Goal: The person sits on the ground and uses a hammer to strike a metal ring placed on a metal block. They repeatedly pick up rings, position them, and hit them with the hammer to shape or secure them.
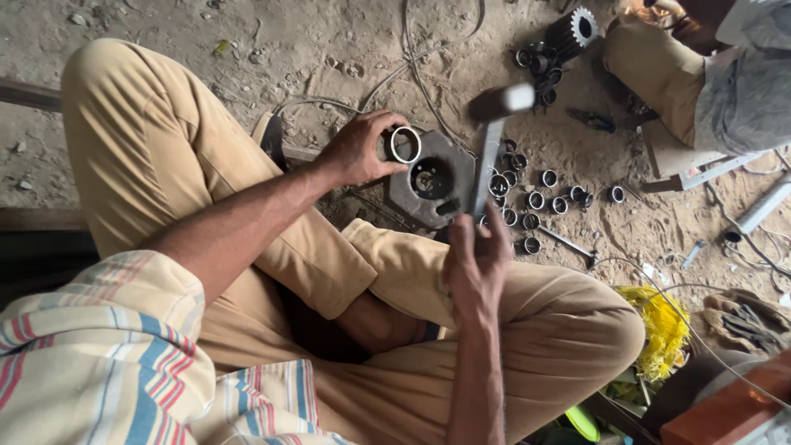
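Observation:
My left hand (356,148) holds a short metal ring (404,145) at the left edge of a thick grey metal plate (449,200) with a round hole (431,178) in its middle. The plate lies on the dirt floor in front of my crossed legs. My right hand (475,257) grips the handle of a hammer (488,165), whose head (502,102) is raised above the plate and blurred.
Several short metal rings (544,201) lie scattered on the ground right of the plate. Dark cylinders and a toothed gear (582,25) sit farther back. Another person's leg (659,70) is at top right. A yellow fibre bundle (659,330) and wires lie at the right.

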Motion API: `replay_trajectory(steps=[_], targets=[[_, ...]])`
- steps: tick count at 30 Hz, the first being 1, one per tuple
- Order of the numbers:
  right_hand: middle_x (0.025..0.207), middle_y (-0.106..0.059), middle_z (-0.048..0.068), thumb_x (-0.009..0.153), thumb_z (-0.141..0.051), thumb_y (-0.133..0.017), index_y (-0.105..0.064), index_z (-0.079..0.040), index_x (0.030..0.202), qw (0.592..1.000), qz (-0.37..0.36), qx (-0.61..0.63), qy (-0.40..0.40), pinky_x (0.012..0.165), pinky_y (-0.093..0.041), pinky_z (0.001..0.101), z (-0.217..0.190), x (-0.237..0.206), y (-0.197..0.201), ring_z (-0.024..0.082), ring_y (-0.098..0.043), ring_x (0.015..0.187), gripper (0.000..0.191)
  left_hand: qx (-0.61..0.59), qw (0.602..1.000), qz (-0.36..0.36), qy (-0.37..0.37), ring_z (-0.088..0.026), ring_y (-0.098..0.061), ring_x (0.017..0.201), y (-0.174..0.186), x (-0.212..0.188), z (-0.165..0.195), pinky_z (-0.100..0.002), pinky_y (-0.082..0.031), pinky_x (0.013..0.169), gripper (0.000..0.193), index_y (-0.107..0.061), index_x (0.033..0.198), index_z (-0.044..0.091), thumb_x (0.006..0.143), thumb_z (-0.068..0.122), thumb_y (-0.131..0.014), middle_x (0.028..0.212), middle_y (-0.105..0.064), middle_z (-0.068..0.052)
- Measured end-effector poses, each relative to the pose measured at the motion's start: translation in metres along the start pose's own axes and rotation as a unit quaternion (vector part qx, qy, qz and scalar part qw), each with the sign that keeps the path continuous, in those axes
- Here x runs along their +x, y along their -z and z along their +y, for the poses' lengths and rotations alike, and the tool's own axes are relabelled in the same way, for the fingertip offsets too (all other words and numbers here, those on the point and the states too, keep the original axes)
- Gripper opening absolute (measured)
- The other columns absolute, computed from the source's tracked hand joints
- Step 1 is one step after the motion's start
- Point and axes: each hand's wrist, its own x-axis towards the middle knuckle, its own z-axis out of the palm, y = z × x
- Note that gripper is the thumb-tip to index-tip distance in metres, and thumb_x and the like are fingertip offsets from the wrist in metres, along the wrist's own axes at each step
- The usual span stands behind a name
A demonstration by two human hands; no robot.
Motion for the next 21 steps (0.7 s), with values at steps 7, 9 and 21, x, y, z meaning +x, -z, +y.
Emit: replay_trajectory(steps=[7, 9, 21], targets=[[0.099, -0.062, 0.008, 0.118, -0.022, -0.059, -0.029, -0.009, 0.149, 0.964, 0.043, 0.015, 0.261, 0.073, -0.054, 0.0297, -0.006, 0.006, 0.017, 0.013, -0.062, 0.079, 0.044, -0.012, 1.000, 0.010, -0.024, -0.028, -0.066, 0.115, 0.004, 0.000, 0.014, -0.043, -0.054, 0.102, 0.069, -0.060, 0.128, 0.006, 0.076, 0.038, -0.093, 0.124, -0.067, -0.012], [0.105, -0.064, 0.010, 0.123, -0.020, -0.057, -0.030, -0.012, 0.141, 0.950, 0.008, -0.044, 0.309, 0.090, -0.054, 0.0325, -0.012, 0.019, 0.029, 0.017, -0.064, 0.093, 0.034, 0.026, 0.998, 0.007, -0.051, -0.031, -0.064, 0.113, 0.003, 0.000, 0.018, -0.046, -0.051, 0.100, 0.075, -0.060, 0.128, 0.004, 0.071, 0.037, -0.095, 0.122, -0.065, -0.016], [0.114, -0.067, 0.015, 0.113, -0.008, -0.059, -0.030, -0.010, 0.134, 0.962, 0.005, 0.020, 0.272, 0.112, -0.058, 0.0438, 0.011, 0.016, 0.013, 0.027, -0.072, 0.112, 0.036, -0.064, 0.997, 0.044, -0.005, -0.030, -0.066, 0.112, -0.037, -0.042, 0.106, -0.042, -0.053, 0.099, 0.063, -0.058, 0.120, 0.008, 0.073, 0.029, -0.093, 0.119, -0.067, -0.014]])
